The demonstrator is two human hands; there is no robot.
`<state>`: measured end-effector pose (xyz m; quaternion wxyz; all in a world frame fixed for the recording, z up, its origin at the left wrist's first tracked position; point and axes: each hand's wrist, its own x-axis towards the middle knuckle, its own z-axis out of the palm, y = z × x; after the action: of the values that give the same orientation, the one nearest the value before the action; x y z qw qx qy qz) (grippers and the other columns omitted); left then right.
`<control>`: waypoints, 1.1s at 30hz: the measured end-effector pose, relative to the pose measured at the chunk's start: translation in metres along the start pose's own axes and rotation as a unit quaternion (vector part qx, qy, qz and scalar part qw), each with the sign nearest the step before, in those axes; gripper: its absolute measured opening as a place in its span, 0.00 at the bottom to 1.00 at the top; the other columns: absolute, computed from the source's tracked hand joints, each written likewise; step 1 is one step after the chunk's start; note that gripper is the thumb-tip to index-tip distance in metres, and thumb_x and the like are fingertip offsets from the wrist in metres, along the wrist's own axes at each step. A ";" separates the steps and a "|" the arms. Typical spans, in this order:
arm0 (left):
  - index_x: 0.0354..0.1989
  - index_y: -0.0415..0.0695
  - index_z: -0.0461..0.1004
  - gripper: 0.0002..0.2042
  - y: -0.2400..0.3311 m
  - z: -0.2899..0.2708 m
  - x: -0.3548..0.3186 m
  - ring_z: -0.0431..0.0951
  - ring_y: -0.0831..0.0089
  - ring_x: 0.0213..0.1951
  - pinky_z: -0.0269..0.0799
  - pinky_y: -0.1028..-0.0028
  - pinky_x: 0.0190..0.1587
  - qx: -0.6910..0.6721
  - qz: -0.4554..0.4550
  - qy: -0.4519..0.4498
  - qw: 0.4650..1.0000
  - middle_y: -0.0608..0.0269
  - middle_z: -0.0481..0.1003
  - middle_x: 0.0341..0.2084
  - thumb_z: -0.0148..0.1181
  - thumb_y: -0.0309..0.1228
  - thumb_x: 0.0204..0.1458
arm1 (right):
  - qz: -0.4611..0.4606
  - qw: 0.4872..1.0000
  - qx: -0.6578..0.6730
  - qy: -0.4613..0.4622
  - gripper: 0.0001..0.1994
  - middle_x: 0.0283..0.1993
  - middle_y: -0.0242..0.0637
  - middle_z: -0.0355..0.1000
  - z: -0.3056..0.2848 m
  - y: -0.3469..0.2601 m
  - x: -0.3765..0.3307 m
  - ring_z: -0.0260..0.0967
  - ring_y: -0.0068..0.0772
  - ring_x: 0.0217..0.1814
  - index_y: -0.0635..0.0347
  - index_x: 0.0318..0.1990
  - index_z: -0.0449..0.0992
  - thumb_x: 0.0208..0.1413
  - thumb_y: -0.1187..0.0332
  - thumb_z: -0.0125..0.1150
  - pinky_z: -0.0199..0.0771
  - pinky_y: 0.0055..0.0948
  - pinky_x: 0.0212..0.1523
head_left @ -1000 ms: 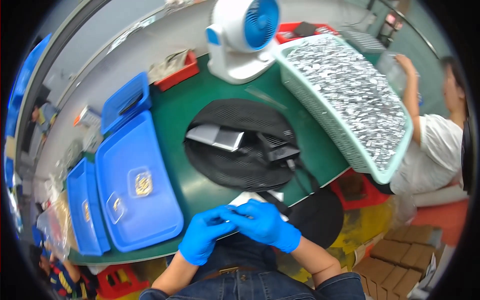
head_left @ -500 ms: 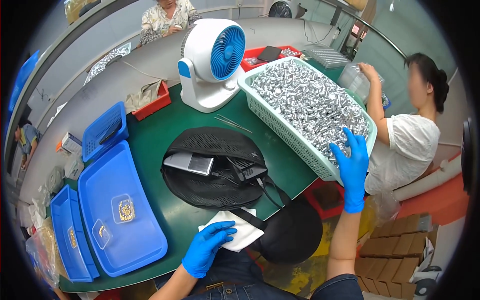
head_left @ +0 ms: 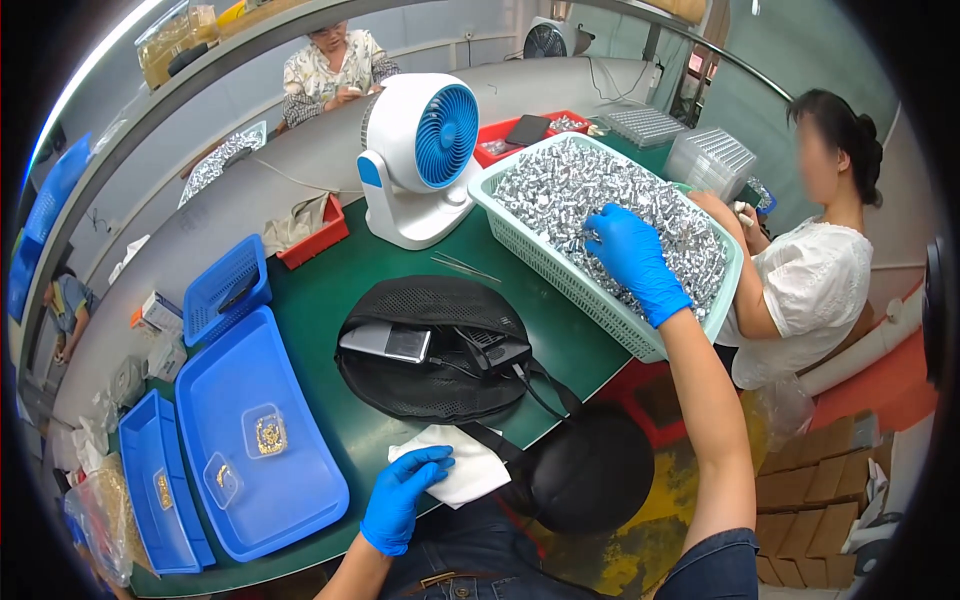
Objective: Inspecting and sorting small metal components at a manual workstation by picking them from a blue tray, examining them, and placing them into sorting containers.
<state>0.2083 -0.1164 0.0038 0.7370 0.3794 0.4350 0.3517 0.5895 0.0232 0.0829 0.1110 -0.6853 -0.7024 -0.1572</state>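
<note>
My right hand (head_left: 637, 262), in a blue glove, reaches over the pale green basket (head_left: 560, 275). Its fingers are bent and drawn together at the heap of small silvery metal parts (head_left: 560, 185); whatever lies between the fingertips is hidden. Lower down, at the table's near edge, my gloved left hand (head_left: 400, 503) is closed on the left side of a white cloth (head_left: 470, 478). Just beyond the cloth lies a black mesh bag (head_left: 400, 395), unzipped, with a silver device (head_left: 388, 342) and a black device with cables (head_left: 495, 350) inside.
A white fan (head_left: 410, 150) and tweezers (head_left: 465, 268) are behind the bag. Blue trays (head_left: 290, 500) at left hold small clear boxes of gold-coloured parts (head_left: 271, 435). A co-worker (head_left: 810, 270) sits beside the basket at right; another person (head_left: 330, 75) is at the far side. A round black stool (head_left: 600, 470) stands below.
My right hand has moved left from the basket's near right corner over the metal parts, and its spread fingers have drawn in. The co-worker's raised arm has come down. The view has shifted slightly.
</note>
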 end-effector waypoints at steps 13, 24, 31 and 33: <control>0.44 0.38 0.72 0.11 0.070 0.094 0.110 0.75 0.68 0.38 0.69 0.72 0.44 0.346 0.340 -0.136 0.864 0.56 0.74 0.36 0.52 0.28 0.54 | 0.118 0.918 0.348 0.150 0.10 0.32 0.40 0.72 -0.023 0.014 -0.029 0.70 0.31 0.33 0.61 0.36 0.74 0.49 0.67 0.61 0.70 0.28 0.35; 0.33 0.44 0.75 0.09 0.091 0.201 0.263 0.72 0.56 0.33 0.68 0.61 0.35 0.631 0.549 0.047 0.547 0.53 0.70 0.28 0.57 0.35 0.46 | 0.159 0.890 0.399 0.152 0.08 0.31 0.37 0.71 -0.038 0.001 -0.123 0.69 0.28 0.33 0.63 0.36 0.76 0.48 0.71 0.62 0.68 0.25 0.36; 0.28 0.41 0.73 0.07 0.089 0.200 0.257 0.73 0.62 0.31 0.68 0.65 0.34 0.524 0.533 0.049 0.663 0.56 0.69 0.27 0.60 0.30 0.42 | 0.190 0.857 0.448 0.172 0.10 0.30 0.33 0.71 -0.042 -0.007 -0.137 0.67 0.21 0.33 0.62 0.39 0.76 0.49 0.71 0.62 0.68 0.22 0.36; 0.32 0.39 0.73 0.08 0.086 0.198 0.253 0.75 0.67 0.29 0.70 0.71 0.33 0.375 0.489 0.033 0.787 0.58 0.72 0.27 0.61 0.26 0.43 | 0.201 0.845 0.465 0.171 0.10 0.30 0.33 0.71 -0.039 -0.013 -0.136 0.67 0.21 0.32 0.62 0.40 0.76 0.49 0.71 0.62 0.68 0.21 0.36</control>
<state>0.4663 0.0883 0.0494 0.2510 0.7759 0.3130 0.4868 0.5792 -0.1177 0.0678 0.5638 -0.6419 -0.5103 0.0986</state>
